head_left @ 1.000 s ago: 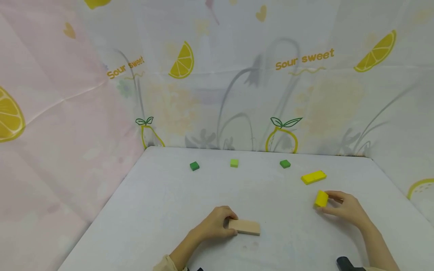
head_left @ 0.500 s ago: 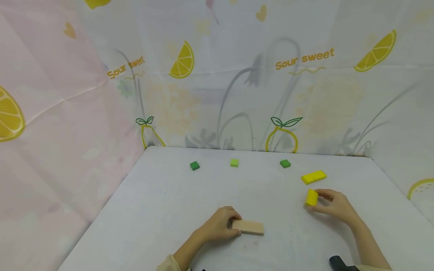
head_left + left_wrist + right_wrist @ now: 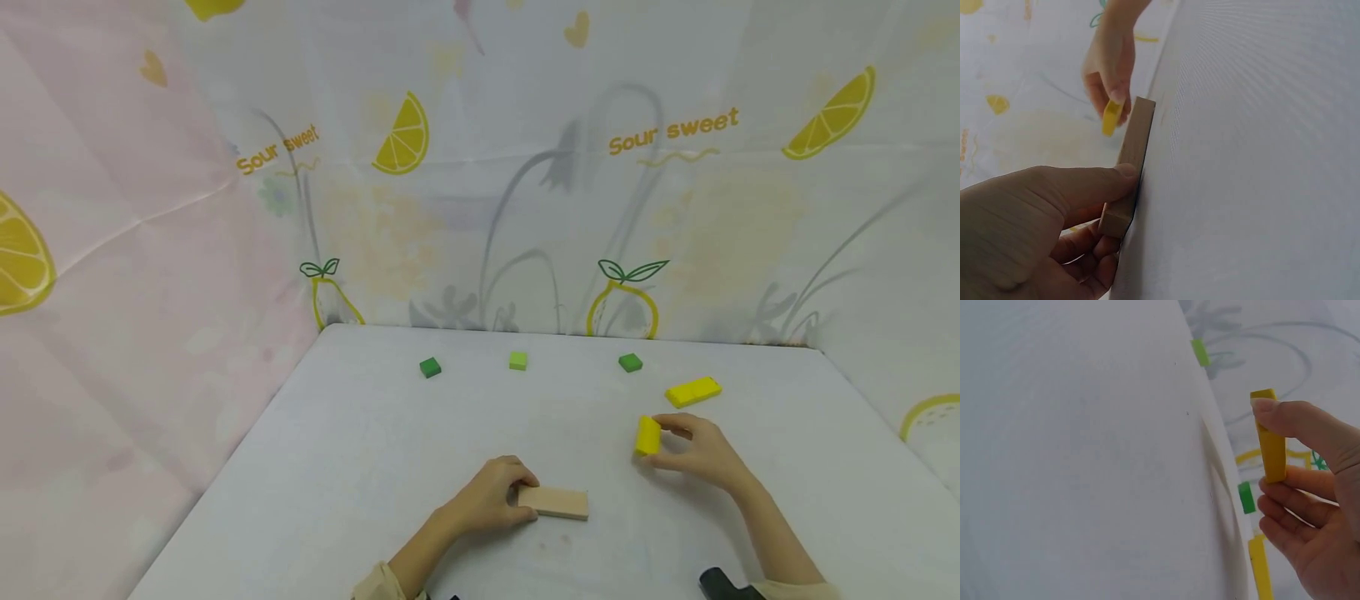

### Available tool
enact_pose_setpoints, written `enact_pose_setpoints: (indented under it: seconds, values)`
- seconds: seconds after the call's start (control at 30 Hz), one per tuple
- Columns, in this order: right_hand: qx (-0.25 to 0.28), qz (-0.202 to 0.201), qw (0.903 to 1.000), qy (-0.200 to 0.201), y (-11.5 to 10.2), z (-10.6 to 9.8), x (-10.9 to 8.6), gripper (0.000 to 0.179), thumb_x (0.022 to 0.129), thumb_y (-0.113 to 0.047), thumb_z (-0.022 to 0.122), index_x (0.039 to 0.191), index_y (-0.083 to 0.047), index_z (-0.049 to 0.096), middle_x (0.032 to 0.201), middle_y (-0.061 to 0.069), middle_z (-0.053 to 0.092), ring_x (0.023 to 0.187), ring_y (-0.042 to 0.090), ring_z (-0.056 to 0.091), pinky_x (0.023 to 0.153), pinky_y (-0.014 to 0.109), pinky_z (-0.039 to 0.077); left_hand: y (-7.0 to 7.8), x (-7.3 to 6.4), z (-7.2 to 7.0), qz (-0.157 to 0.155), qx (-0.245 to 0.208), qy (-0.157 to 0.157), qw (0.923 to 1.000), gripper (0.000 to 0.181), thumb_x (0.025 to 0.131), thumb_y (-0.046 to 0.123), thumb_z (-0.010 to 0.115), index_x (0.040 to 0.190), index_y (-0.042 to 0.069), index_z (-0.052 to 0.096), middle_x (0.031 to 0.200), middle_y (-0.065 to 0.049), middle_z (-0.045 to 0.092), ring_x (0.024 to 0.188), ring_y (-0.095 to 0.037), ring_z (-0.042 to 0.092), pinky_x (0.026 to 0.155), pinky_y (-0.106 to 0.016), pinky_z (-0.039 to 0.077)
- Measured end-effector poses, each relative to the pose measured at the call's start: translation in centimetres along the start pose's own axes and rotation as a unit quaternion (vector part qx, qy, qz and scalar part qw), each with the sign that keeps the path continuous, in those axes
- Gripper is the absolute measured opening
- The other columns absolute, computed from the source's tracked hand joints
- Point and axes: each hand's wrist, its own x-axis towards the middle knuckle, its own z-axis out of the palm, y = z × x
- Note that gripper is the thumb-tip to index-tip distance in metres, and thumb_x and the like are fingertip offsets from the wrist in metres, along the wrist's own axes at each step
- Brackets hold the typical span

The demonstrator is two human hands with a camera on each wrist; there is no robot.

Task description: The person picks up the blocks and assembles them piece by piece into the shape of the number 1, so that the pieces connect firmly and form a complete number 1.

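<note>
My left hand (image 3: 491,500) grips the left end of a flat, plain wooden block (image 3: 558,503) low over the white table. In the left wrist view the thumb lies along one side of the wooden block (image 3: 1135,140) and the fingers curl behind it. Farther right, my right hand (image 3: 697,450) pinches a short yellow block (image 3: 648,436) between thumb and fingers. The right wrist view has the thumb on one end of the yellow block (image 3: 1274,450) and a fingertip at the other. A shadow falls on the table beneath that hand.
A longer yellow block (image 3: 693,392) lies beyond my right hand. Along the back of the white table (image 3: 360,433) sit a dark green block (image 3: 431,367), a light green block (image 3: 518,361) and another green block (image 3: 631,362). Lemon-printed cloth (image 3: 480,208) hangs behind.
My right hand has carried the short yellow block leftward, toward the wooden block. My left hand and the wooden block have shifted slightly right. The other blocks stay in place.
</note>
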Motion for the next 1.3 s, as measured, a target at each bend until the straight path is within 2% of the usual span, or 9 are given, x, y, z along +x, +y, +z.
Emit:
enact_pose_setpoints:
  seconds: [0.5, 0.83, 1.3]
  values:
    - [0.008, -0.048, 0.9987, -0.014, -1.8, 2.3, 1.1, 0.058, 0.069, -0.017, 0.083, 0.113, 0.011, 0.058, 0.111, 0.023, 0.062, 0.103, 0.040, 0.058, 0.087, 0.046, 0.048, -0.2, -0.2, -0.2, -0.023, -0.030, 0.004, 0.9993, 0.034, 0.074, 0.016, 0.080, 0.102, 0.002, 0.069, 0.096, 0.001, 0.064, 0.086, -0.001, 0.053, 0.077, -0.017, 0.046]
    - [0.006, -0.062, 0.9980, -0.012, -2.3, 3.0, 1.5, 0.057, 0.067, -0.016, 0.084, 0.110, 0.010, 0.060, 0.108, 0.021, 0.063, 0.101, 0.039, 0.058, 0.086, 0.045, 0.048, -0.9, -0.4, -0.3, -0.006, -0.041, 0.006, 0.9991, 0.033, 0.071, 0.012, 0.082, 0.099, 0.001, 0.069, 0.095, -0.002, 0.065, 0.084, -0.002, 0.053, 0.076, -0.018, 0.047]
    - [0.011, -0.062, 0.9976, -0.031, -3.0, 4.1, 1.9, 0.056, 0.068, -0.016, 0.083, 0.111, 0.010, 0.059, 0.110, 0.021, 0.062, 0.102, 0.039, 0.058, 0.087, 0.045, 0.048, -0.9, -0.4, -0.2, -0.006, -0.051, 0.012, 0.9986, 0.031, 0.070, 0.009, 0.082, 0.097, 0.000, 0.069, 0.094, -0.004, 0.066, 0.082, -0.002, 0.054, 0.074, -0.016, 0.047]
